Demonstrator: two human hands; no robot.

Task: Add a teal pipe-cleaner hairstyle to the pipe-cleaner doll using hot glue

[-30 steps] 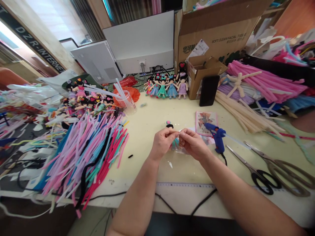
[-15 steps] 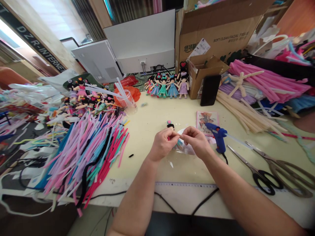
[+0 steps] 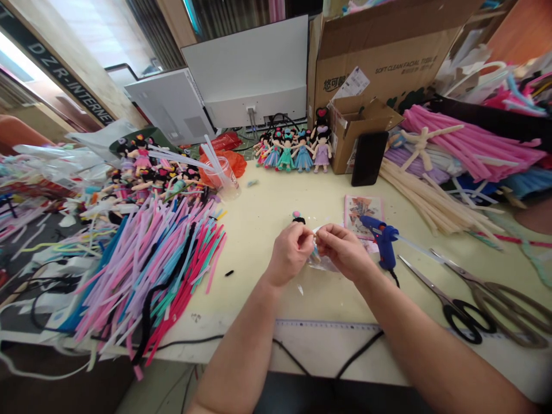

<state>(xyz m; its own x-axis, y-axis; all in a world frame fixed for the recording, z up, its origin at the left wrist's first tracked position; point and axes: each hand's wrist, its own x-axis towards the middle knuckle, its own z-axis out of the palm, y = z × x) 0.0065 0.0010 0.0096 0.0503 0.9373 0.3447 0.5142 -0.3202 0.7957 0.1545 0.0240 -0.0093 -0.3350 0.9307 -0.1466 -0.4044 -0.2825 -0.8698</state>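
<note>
A small pipe-cleaner doll point(image 3: 297, 217) with black hair and a pink and blue top ornament is mostly hidden behind my fingers. My left hand point(image 3: 290, 248) is closed on it. The fingertips of my right hand point(image 3: 340, 246) pinch a tiny beige bit that meets my left fingertips; it looks like part of the doll, though its far end is covered. Below and behind the hands lies a clear plastic bag point(image 3: 323, 263). Right of them, a blue glue gun point(image 3: 385, 241) rests by a picture card point(image 3: 363, 211).
Two pairs of scissors point(image 3: 451, 305) lie at the right, near beige pipe cleaners point(image 3: 435, 201). Colourful pipe cleaners point(image 3: 146, 259) fill the left side. Finished dolls point(image 3: 287, 150) stand at the back beside a cardboard box point(image 3: 362, 123) and a black phone point(image 3: 370, 159). Cables run along the front edge.
My two hands have shifted slightly at the fingertips, with the right fingers now bunched closer against the left. The small beige bit shows between them. The surroundings are unchanged.
</note>
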